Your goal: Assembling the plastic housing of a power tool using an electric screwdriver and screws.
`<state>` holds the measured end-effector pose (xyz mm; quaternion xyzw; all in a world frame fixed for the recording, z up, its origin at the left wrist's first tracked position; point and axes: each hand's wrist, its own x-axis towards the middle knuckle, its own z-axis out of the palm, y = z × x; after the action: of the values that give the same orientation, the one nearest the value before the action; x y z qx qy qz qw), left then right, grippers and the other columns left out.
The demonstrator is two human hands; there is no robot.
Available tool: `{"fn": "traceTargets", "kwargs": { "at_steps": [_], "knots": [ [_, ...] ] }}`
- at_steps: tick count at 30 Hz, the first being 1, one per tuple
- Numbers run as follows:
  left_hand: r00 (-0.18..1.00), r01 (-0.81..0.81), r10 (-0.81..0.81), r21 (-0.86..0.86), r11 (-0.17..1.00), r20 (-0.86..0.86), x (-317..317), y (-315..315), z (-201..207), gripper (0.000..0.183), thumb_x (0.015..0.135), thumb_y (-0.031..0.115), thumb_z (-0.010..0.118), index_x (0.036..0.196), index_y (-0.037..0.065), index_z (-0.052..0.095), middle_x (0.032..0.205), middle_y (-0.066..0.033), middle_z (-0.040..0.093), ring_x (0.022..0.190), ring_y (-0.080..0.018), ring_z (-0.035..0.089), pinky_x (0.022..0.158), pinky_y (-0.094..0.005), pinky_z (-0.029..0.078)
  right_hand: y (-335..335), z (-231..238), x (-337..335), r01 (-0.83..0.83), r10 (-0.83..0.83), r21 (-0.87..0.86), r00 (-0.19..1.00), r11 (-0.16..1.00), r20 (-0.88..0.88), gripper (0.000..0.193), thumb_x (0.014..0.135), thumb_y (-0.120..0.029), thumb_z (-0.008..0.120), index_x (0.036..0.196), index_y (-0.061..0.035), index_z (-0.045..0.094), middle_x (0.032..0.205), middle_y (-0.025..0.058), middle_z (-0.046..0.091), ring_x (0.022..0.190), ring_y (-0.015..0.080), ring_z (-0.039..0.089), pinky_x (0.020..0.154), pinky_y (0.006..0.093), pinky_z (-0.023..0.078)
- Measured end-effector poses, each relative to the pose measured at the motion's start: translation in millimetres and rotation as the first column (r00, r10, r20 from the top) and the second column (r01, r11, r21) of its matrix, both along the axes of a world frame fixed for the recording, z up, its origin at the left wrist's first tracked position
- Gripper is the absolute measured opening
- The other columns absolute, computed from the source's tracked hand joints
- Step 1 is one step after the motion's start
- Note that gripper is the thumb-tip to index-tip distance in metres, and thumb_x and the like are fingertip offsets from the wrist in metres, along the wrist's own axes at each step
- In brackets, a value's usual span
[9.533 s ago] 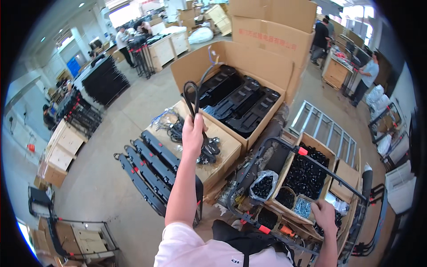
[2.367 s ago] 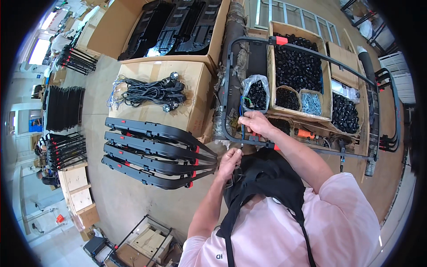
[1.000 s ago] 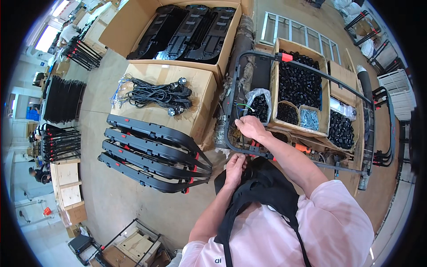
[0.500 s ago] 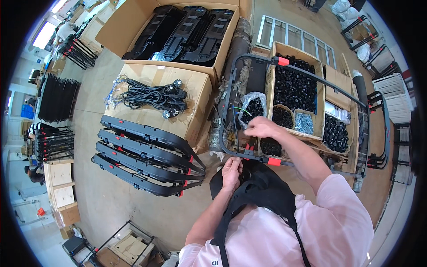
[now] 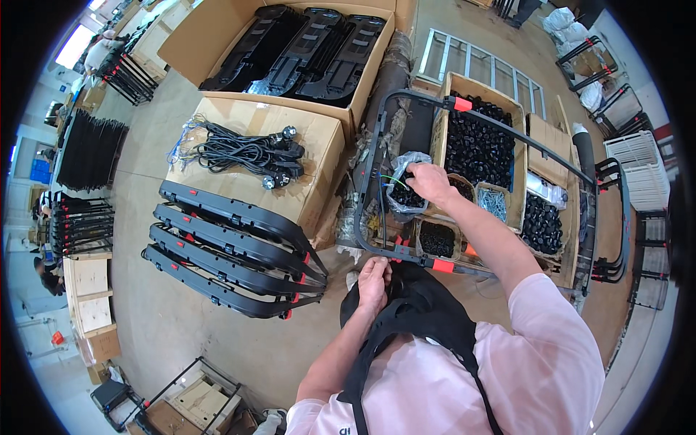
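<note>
My right hand reaches over the clear plastic bag of small black parts, its fingertips down at the bag's mouth and partly hidden. Closer to my body, my left hand is closed beside the near left corner of a black tubular frame with red pieces. Whatever its fingers pinch is too small or hidden to make out. The frame lies across the parts bins, and a green-yellow wire shows at its left side, by the bag.
Right of the bag stand a wooden bin of black parts, a tray of silver screws and a small box of dark pieces. Power cables lie on a carton at left. Several black curved frames stack below it.
My right hand has moved up and forward from the near side of the plastic bag to its mouth, uncovering the small box of dark pieces. My left hand stays by the frame corner.
</note>
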<state>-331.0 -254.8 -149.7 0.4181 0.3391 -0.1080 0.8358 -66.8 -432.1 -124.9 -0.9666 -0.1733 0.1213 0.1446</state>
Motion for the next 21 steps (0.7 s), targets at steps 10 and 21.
{"fn": "traceTargets", "kwargs": {
  "at_steps": [10, 21],
  "knots": [
    [0.999, 0.032, -0.032, -0.030, 0.999, 0.003, 2.6, 4.2, 3.4, 0.013, 0.104, 0.021, 0.064, 0.096, 0.010, 0.067, 0.077, 0.0017, 0.061, 0.062, -0.0078, 0.051, 0.056, -0.0237, 0.037, -11.7, 2.1, 6.3, -0.054, 0.053, 0.092, 0.999, 0.994, 0.007, 0.023, 0.090, -0.025, 0.073, 0.099, -0.0043, 0.071, 0.101, 0.0187, 0.076, 0.096, 0.0404, 0.073, 0.086, 0.0519, 0.057],
    [0.999, 0.055, -0.054, -0.062, 0.997, 0.006, 1.6, 8.4, 0.4, 0.011, 0.103, 0.019, 0.065, 0.097, 0.010, 0.067, 0.077, 0.0018, 0.061, 0.062, -0.0081, 0.051, 0.056, -0.0240, 0.036, -13.1, 14.2, -0.6, -0.074, 0.070, 0.115, 0.997, 0.991, 0.033, 0.028, 0.091, -0.024, 0.068, 0.111, -0.0060, 0.072, 0.097, 0.0185, 0.076, 0.098, 0.0394, 0.072, 0.087, 0.0505, 0.056]
  ]
}}
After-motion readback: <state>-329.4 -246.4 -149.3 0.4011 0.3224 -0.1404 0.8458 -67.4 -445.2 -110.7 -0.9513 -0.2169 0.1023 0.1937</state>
